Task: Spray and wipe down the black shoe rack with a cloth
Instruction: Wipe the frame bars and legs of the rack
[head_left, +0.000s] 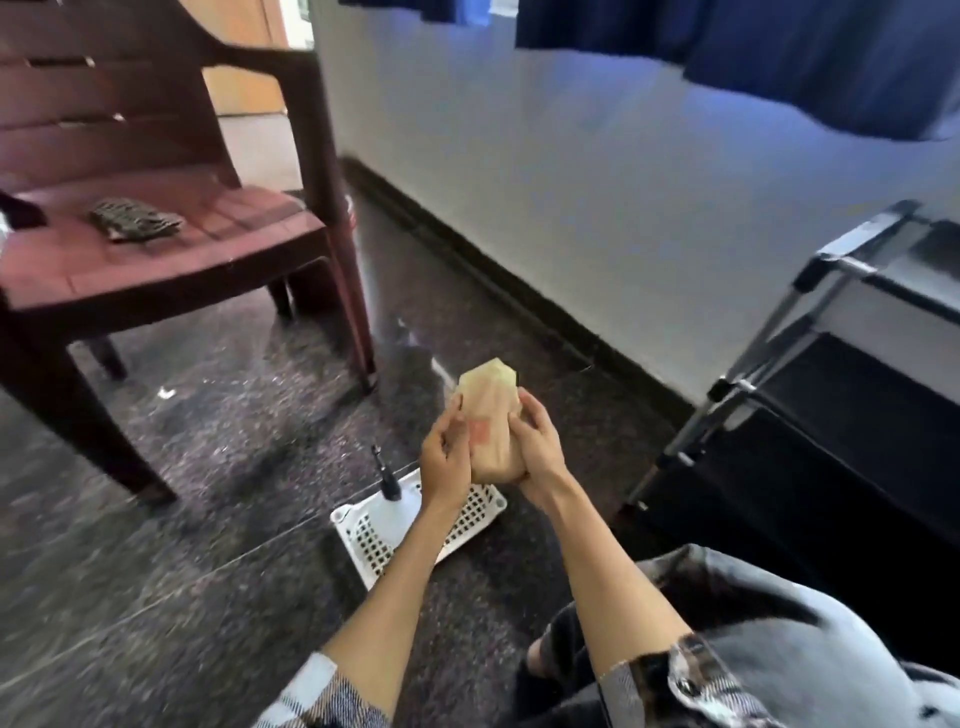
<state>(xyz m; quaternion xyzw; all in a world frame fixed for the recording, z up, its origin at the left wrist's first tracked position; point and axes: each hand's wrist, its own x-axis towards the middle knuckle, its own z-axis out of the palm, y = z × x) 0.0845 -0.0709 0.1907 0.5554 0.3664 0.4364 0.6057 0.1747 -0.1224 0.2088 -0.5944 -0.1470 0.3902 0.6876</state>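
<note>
I hold a folded pale yellow cloth (489, 410) in both hands above the floor. My left hand (445, 462) grips its left side and my right hand (537, 447) wraps round its right side and bottom. Below them a white perforated basket (480, 506) sits on the floor, and a spray bottle with a black nozzle (387, 486) stands in it, partly hidden by my left forearm. The black shoe rack (841, 400) with silver poles stands at the right, against the wall.
A maroon plastic chair (171, 244) stands at the left with a small dark patterned object (136, 221) on its seat. Dark speckled floor lies between chair and rack. A white wall with black skirting runs behind. Blue curtains hang at the top right.
</note>
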